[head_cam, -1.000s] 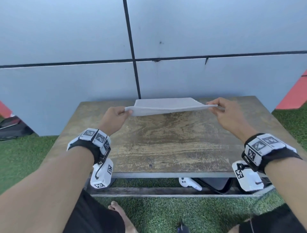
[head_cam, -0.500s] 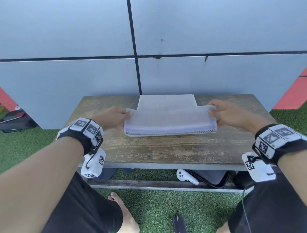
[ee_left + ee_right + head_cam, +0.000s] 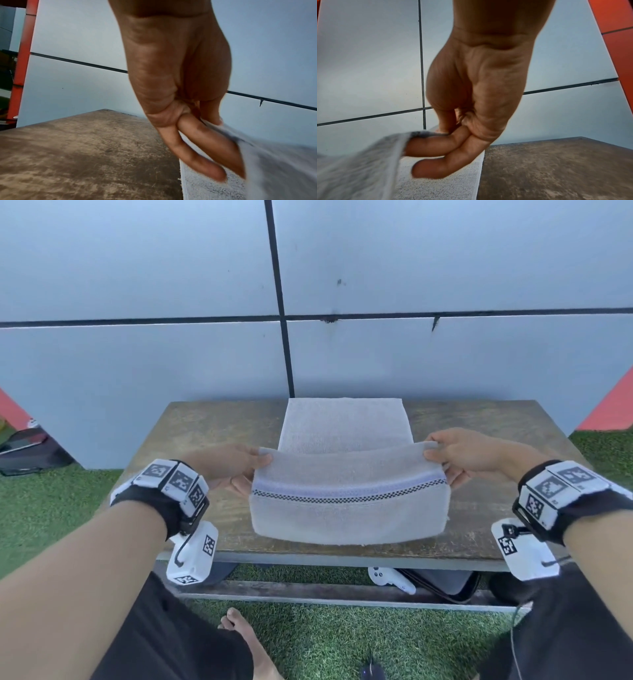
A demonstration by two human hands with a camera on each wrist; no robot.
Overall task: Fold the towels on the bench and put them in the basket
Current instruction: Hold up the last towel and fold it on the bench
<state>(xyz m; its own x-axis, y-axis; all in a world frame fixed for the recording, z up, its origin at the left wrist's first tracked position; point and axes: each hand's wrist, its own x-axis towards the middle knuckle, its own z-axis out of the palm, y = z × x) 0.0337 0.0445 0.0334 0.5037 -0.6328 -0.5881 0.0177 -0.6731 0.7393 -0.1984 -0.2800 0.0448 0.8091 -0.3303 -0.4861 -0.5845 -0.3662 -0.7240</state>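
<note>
Pale grey terry towel with lilac stripe and checked band (image 3: 349, 508): far half flat on worn brown wooden desk (image 3: 212, 426), 12 o'clock; near end raised. Left hand (image 3: 233, 470), 9 o'clock, and right hand (image 3: 462, 455), 3 o'clock: fingers pinching its corners.

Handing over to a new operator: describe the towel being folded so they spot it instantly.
Find the wooden bench against the grey wall. The towel lies along its middle, its near end lifted by the left hand and right hand. It is pale grey with a lilac-and-checkered stripe.

wall (image 3: 137, 268): grey panels (dark seams) | floor (image 3: 51, 508): green turf
</note>
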